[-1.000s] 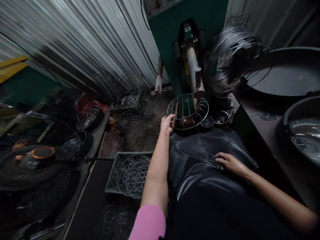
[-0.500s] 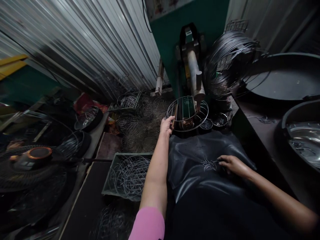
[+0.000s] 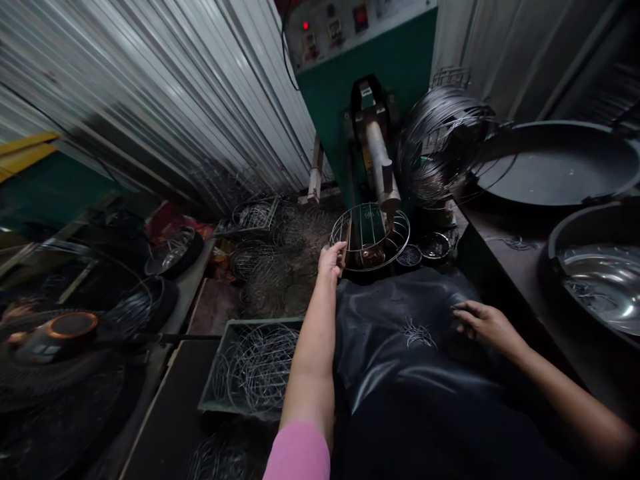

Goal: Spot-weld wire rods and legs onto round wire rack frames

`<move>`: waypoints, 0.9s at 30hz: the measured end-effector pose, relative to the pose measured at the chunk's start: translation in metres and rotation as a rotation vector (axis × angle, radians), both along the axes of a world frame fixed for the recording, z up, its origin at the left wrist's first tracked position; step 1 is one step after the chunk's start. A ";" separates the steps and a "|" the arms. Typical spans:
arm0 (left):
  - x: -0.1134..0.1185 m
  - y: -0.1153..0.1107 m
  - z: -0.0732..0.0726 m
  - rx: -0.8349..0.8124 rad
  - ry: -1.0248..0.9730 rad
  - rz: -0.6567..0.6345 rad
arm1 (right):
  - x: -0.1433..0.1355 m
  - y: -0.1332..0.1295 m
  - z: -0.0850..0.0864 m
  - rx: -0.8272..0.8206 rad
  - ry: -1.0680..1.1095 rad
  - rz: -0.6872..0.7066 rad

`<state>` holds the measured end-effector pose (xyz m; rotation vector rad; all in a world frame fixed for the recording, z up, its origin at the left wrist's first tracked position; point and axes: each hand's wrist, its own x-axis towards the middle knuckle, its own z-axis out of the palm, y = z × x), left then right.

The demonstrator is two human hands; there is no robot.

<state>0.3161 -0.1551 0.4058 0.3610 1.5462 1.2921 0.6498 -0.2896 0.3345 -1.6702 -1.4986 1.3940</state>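
No text, label or number is legible; the green machine's control panel [image 3: 350,30] at twelve o'clock bears small unreadable plates.

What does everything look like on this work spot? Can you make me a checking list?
Surface: dark shiny sheet spread in front of the person.
Job's things: round wire frame at the green machine; small bundle of short wires on the sheet.
Clutter: crate of wire rings, piled wire frames, small dishes.
Grippers: left hand grips the frame's rim; right hand lies open on the sheet, apart from the wires.
Cables: black cable beside the machine; wire coil.
Surroundings: corrugated metal wall, big pans, fan.
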 end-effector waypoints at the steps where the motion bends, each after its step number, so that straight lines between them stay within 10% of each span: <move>1: 0.000 0.001 -0.001 0.003 0.009 0.004 | 0.001 0.000 -0.002 0.065 -0.036 -0.008; 6: -0.001 0.003 -0.004 0.017 -0.022 0.008 | -0.004 -0.012 -0.021 0.229 -0.134 0.236; 10: 0.003 0.002 -0.005 0.068 -0.038 0.064 | -0.004 -0.008 -0.024 -0.063 0.017 0.155; 16: 0.010 -0.001 -0.003 0.150 -0.016 0.164 | -0.035 0.045 0.033 -0.039 0.421 -0.218; 20: 0.020 -0.002 0.003 0.192 0.018 0.180 | -0.083 0.082 0.069 0.198 0.531 -0.209; 27: 0.029 0.005 0.002 0.241 0.020 0.186 | -0.121 0.111 0.065 0.343 0.422 -0.122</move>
